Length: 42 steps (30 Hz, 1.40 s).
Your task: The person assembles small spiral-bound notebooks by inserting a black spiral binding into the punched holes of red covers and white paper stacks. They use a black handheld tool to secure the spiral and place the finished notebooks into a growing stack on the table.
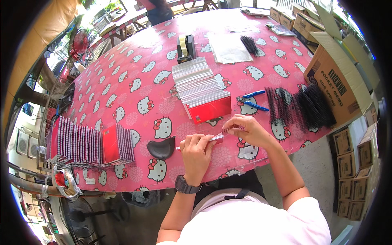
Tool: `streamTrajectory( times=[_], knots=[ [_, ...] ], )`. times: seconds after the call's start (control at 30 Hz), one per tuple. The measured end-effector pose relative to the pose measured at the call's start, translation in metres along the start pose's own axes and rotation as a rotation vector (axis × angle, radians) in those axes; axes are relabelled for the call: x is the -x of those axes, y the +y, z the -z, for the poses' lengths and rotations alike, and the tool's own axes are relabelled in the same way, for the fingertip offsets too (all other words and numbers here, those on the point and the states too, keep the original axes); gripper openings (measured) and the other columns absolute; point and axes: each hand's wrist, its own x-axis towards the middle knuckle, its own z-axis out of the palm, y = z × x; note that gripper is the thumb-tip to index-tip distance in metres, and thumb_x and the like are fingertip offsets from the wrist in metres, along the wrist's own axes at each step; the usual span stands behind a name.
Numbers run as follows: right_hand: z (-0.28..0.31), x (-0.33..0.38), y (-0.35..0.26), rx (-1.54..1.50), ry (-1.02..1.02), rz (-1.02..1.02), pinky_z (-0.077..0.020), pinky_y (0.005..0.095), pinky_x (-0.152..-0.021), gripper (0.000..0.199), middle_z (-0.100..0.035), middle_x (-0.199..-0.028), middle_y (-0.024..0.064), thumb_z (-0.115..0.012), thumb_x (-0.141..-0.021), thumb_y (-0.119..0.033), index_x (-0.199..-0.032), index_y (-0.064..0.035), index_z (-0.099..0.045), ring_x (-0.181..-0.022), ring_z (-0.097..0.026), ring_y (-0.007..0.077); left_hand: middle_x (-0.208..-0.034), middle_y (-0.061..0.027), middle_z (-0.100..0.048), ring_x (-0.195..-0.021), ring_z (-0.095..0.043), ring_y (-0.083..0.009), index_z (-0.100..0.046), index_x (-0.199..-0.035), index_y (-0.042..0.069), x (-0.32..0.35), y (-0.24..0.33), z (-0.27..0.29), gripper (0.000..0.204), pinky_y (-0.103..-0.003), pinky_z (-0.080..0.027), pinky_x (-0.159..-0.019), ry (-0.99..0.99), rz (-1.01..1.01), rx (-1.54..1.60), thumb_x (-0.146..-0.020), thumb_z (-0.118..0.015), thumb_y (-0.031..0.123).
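Observation:
My left hand (196,153) is closed around a small red notebook (217,140), held edge-up over the near side of the table. At the notebook's right end, my right hand (248,130) pinches a thin dark spiral coil (241,128), partly hidden by the fingers. Beyond my hands lies a long stack of unbound notebooks (198,85) with a red cover at its near end. Blue-handled pliers (255,101) rest to its right, beside a heap of black spiral coils (302,106). A dark, curved shallow dish (161,148) sits left of my left hand.
Rows of bound red notebooks (87,143) stand at the left. A tape dispenser (186,48), a white sheet (229,47) and more black coils (249,45) lie farther back. An open cardboard box (339,77) borders the right edge. Another person (157,12) stands beyond the table.

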Motion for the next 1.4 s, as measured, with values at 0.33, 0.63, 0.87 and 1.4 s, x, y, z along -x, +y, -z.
streamTrajectory(
  times=[0.33,0.63,0.87,1.4],
  knots=[
    [-0.004,-0.005,-0.001,0.182,0.065,0.154,-0.048,0.0338,-0.078,0.026,-0.061,-0.089,0.0046,-0.074,-0.068,0.004,-0.089,-0.0055,-0.065,-0.091,-0.057,0.0219,-0.085,-0.0015,-0.062,-0.083,-0.055,-0.0214,-0.07,-0.091,0.012,0.0,0.0,0.0,0.016,-0.036,-0.037,-0.076,-0.008,0.006,0.0,-0.078,-0.073,0.021],
    [-0.002,-0.005,-0.005,0.199,-0.043,0.191,-0.0474,0.0355,-0.08,0.025,-0.06,-0.089,0.0058,-0.072,-0.069,0.005,-0.091,-0.0054,-0.063,-0.092,-0.056,0.0241,-0.085,-0.0016,-0.062,-0.084,-0.055,-0.0215,-0.069,-0.091,0.012,-0.002,-0.001,0.001,0.016,-0.036,-0.037,-0.077,0.0,0.008,0.014,-0.078,-0.073,0.022],
    [-0.001,-0.001,-0.004,0.143,-0.134,0.086,-0.0483,0.035,-0.076,0.028,-0.059,-0.091,0.0073,-0.068,-0.072,0.008,-0.096,-0.005,-0.063,-0.091,-0.057,0.0237,-0.085,-0.0021,-0.062,-0.083,-0.055,-0.022,-0.068,-0.09,0.011,-0.002,-0.004,0.002,0.017,-0.037,-0.037,-0.077,-0.009,0.044,0.002,-0.078,-0.073,0.023],
    [0.004,-0.006,-0.007,0.262,-0.179,0.216,-0.0519,0.0353,-0.071,0.029,-0.059,-0.094,0.0106,-0.067,-0.072,0.008,-0.098,-0.0036,-0.06,-0.086,-0.063,0.0281,-0.089,-0.0021,-0.064,-0.09,-0.056,-0.0224,-0.068,-0.089,0.012,-0.004,0.002,0.002,0.019,-0.038,-0.036,-0.083,-0.016,0.088,-0.047,-0.079,-0.073,0.027]
  ],
)
